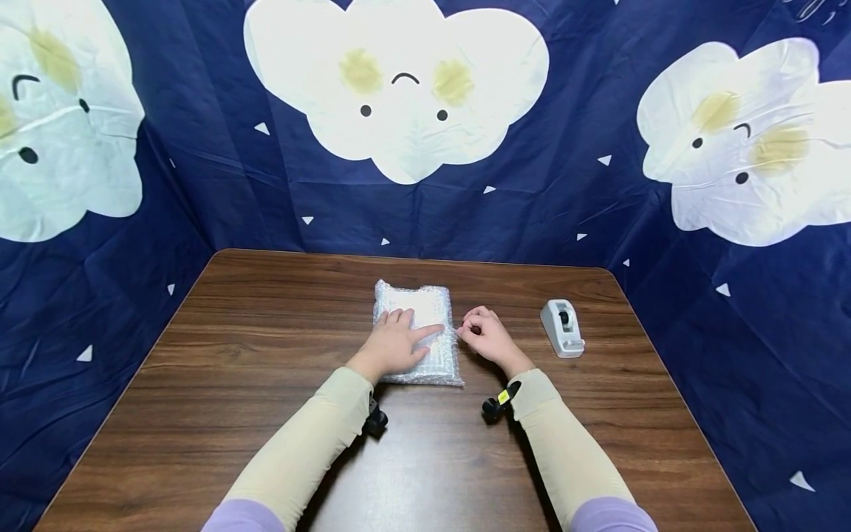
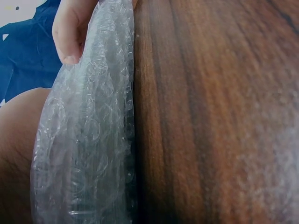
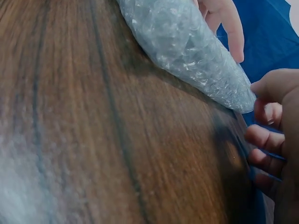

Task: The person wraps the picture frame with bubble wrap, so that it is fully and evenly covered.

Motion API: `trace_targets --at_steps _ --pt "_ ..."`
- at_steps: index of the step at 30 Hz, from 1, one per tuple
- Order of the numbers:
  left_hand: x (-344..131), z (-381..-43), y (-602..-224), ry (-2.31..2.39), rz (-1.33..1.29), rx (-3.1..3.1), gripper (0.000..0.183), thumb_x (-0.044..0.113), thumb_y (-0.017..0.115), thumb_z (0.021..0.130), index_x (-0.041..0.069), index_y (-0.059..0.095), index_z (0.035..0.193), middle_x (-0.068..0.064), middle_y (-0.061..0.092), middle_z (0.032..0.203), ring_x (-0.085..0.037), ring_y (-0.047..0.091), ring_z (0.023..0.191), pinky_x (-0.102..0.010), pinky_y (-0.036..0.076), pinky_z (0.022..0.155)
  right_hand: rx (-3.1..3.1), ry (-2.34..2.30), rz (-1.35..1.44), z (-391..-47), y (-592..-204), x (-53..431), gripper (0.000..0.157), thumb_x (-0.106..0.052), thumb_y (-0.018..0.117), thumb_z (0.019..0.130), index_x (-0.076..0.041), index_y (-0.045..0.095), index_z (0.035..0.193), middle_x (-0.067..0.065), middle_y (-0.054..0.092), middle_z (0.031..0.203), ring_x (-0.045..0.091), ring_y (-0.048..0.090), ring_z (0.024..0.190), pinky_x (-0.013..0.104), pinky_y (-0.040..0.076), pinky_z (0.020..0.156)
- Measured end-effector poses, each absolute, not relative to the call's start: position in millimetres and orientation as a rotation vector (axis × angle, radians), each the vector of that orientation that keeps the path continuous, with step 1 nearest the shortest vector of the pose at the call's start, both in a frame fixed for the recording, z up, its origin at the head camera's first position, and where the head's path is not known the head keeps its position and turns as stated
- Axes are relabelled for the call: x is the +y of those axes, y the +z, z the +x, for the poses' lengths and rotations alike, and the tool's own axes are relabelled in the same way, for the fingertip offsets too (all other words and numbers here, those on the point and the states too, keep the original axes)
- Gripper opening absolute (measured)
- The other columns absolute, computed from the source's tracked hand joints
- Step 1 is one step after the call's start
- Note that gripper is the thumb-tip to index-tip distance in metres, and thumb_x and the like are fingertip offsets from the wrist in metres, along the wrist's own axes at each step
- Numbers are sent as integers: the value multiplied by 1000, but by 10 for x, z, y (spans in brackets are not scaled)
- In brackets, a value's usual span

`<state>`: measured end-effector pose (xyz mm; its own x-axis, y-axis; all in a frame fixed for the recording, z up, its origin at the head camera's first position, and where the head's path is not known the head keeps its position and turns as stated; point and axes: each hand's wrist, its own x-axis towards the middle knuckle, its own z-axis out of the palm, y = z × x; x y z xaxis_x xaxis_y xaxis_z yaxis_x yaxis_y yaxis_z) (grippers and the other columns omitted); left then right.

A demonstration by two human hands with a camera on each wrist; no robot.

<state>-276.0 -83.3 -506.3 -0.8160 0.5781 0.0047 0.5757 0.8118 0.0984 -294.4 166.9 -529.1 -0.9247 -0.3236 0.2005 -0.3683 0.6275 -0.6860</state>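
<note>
A flat package in clear bubble wrap [image 1: 435, 362] lies on the table, with something whitish showing through. My left hand [image 1: 394, 343] rests on its top, fingers spread and straight. In the left wrist view, the side of the bubble wrap [image 2: 93, 121] fills the left half, and a finger presses on its upper edge. At the package's right edge, my right hand [image 1: 488, 336] pinches the bubble wrap between thumb and forefinger. The right wrist view has the curled fingers of that hand [image 3: 275, 126] at the tip of the bubble wrap [image 3: 201, 60]; the exact contact is partly hidden.
A white tape dispenser [image 1: 563, 329] stands to the right of my right hand on the brown wooden table [image 1: 266, 318]. Dark blue curtains [image 1: 213, 177] with white clouds hang behind the table and along both sides.
</note>
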Motion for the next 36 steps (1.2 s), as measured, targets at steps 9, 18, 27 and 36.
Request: trace_targets --at_steps 9,18,27,36 --pt "-843 -2753 -5075 171 937 2951 50 49 44 104 51 36 153 -25 36 154 -46 35 141 -66 24 115 -2945 913 545 -2937 -5259 1663 27 -28 68 95 -20 61 70 7 59 110 32 49 106 50 41 92" --pt "-841 -2751 -5071 210 929 2942 48 48 44 105 50 40 152 -25 34 155 -47 32 143 -66 21 116 -3067 781 504 -2953 -5242 1640 24 -30 63 98 -20 70 77 5 57 110 30 47 104 49 40 92" --pt "-841 -2732 -5075 239 913 2955 46 45 46 105 47 45 150 -26 33 156 -48 31 143 -67 20 117 -3171 680 456 -2962 -5177 1556 27 -37 61 98 -19 69 80 8 55 113 32 44 105 50 38 94" --pt "-842 -2728 -5099 242 896 2952 46 46 44 105 48 43 151 -27 30 158 -49 29 145 -67 18 117 -3231 575 359 -2917 -5155 1522 30 -44 58 100 -21 61 81 7 51 116 33 42 108 49 37 95"
